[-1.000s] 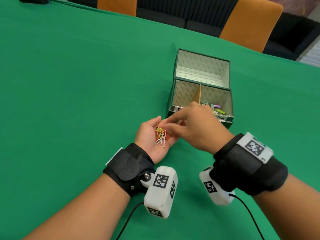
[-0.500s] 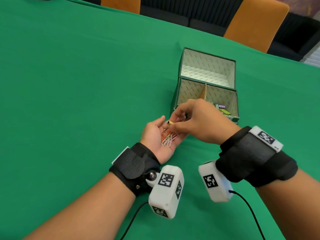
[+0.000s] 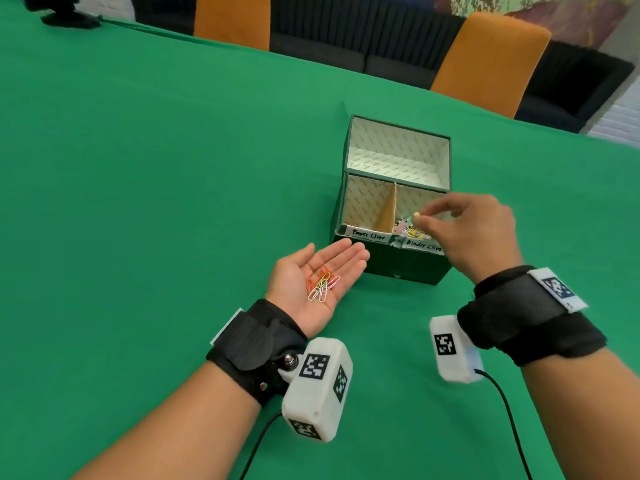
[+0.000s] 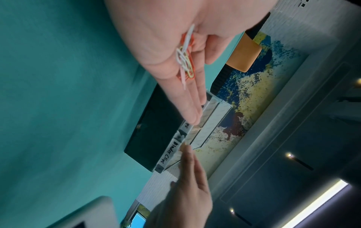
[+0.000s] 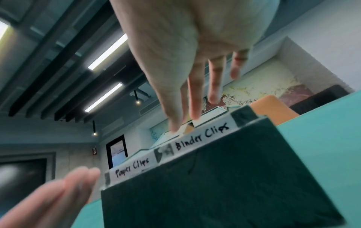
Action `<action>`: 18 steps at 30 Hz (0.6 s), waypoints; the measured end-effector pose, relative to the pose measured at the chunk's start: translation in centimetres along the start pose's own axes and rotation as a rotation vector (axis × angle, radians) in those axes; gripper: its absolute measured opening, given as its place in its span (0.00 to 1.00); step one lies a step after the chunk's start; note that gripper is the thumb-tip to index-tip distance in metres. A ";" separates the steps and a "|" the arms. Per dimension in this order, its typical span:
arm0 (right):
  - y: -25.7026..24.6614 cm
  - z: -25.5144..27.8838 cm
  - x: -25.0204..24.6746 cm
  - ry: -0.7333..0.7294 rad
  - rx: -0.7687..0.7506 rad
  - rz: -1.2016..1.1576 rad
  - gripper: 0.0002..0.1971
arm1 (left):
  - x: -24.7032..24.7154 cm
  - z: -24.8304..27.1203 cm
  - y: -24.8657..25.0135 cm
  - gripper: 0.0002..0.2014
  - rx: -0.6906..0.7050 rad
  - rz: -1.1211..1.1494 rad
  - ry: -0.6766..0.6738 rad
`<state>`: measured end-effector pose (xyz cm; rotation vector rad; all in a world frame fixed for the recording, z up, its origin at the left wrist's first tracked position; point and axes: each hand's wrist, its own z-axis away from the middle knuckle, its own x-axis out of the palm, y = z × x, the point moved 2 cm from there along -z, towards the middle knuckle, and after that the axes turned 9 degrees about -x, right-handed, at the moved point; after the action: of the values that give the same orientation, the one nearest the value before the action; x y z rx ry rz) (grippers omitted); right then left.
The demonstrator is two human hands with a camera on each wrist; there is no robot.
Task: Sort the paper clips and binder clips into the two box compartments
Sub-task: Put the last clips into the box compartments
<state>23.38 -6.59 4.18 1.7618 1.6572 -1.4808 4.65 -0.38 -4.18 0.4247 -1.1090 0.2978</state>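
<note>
paper clips | on flat left palm | right hand pinching, contents unclear, above box

The box is dark green outside, and inside it is white with a pattern of tiny marks, with a tan divider down the middle. On the box's near rim are white labels with black writing. Near the box, the paper clips are orange, yellow-green, pink and white, and the table cloth under the box is bright green.
</note>
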 end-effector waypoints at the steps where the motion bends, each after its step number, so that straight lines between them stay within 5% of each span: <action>1: 0.1 0.5 0.2 -0.055 0.018 0.049 0.10 | 0.0 0.0 0.0 0.22 0.006 -0.005 0.018; 4: 0.1 1.9 -0.1 0.087 -0.023 -0.067 0.06 | 0.6 0.1 0.2 0.18 0.015 -0.091 0.089; 9: 0.4 4.3 0.0 0.306 -0.042 -0.266 0.02 | 5.7 -0.2 1.8 0.23 0.103 -0.522 -0.035; 12: 1.7 4.6 1.2 0.262 0.076 -0.283 0.12 | 9.6 -0.9 2.4 0.24 0.359 -0.983 0.068; 15: 2.5 4.6 2.1 0.068 0.179 -0.253 0.24 | 12.3 -2.6 2.3 0.24 0.633 -1.489 0.235; 18: 2.8 4.7 2.2 0.023 0.221 -0.283 0.24 | 12.8 -5.1 2.1 0.22 0.697 -1.844 0.341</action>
<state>23.24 -9.81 -0.73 1.7097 1.8804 -1.8370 13.19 4.15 5.91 1.7192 0.0755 -0.8889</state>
